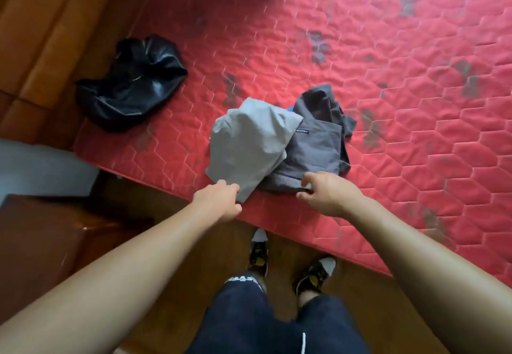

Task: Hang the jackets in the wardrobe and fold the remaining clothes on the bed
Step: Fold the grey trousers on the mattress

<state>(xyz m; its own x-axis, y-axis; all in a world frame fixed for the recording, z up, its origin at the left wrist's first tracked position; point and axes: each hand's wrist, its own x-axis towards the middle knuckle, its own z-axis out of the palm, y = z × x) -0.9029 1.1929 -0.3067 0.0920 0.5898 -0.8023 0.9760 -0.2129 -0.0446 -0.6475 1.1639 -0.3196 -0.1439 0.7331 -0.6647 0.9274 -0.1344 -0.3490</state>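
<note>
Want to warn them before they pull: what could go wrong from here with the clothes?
The left hand grips the light grey garment, the right hand the dark grey garment; they overlap, so pulling may tangle both.
Both lie at the mattress edge and could slide onto the floor.
The black garment overhangs the corner and might slip off.

No wording can be read. A small black rectangular label [302, 131] with a line of white script sits on the dark grey crumpled fabric garment [315, 148], just beyond the right hand [322, 194] gripping its near edge; the script is too small. Nearer than the left hand [219, 201], which pinches the light grey smooth fabric garment [249, 146], the hem of the dark navy cloth shorts [243, 312] bears white letters, possibly capitals, blurred.
</note>
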